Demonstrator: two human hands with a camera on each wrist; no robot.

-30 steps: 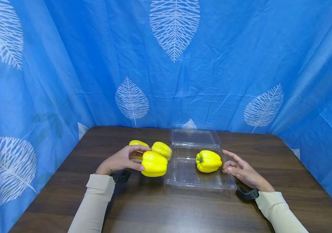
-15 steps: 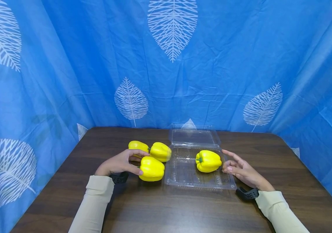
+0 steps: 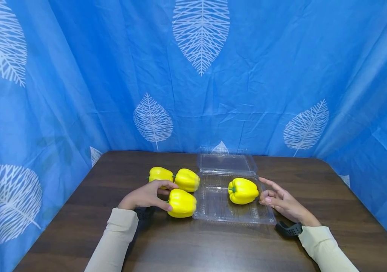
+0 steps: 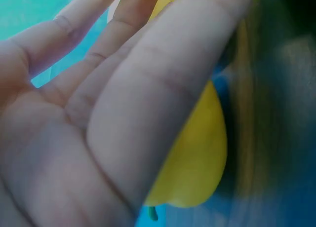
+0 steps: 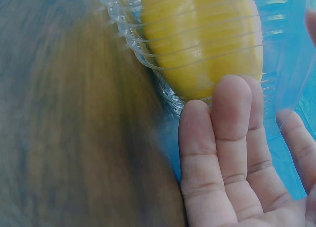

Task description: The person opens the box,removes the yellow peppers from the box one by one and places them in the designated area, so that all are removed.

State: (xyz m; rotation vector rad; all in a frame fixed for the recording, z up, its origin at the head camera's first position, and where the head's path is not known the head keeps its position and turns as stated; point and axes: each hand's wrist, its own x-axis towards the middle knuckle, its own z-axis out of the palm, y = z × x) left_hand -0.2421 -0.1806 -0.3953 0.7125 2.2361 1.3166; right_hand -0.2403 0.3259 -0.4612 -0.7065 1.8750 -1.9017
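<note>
In the head view my left hand (image 3: pixel 151 195) holds a yellow bell pepper (image 3: pixel 182 203) by its stem end, thumb in front and fingers behind, low over the table just left of a clear plastic clamshell box (image 3: pixel 210 211). The left wrist view has the hand close up, with a yellow pepper (image 4: pixel 197 158) partly hidden behind it. My right hand (image 3: pixel 283 202) rests its fingertips (image 5: pixel 230 101) against the box's right side wall. Inside the box, near that wall, lies another yellow bell pepper (image 3: pixel 243 191), its green stem facing left.
Two more yellow bell peppers, one on the left (image 3: pixel 160 175) and one (image 3: pixel 187 180) by the box's left edge, lie behind my left hand. The box's lid (image 3: pixel 227 162) is folded back toward the blue curtain (image 3: pixel 247 75). Everything stands on a dark wooden table (image 3: pixel 179 245).
My left hand has lowered the pepper toward the table and nearer to me, first slightly left, then back right. The right hand, the box and the other peppers hold their places.
</note>
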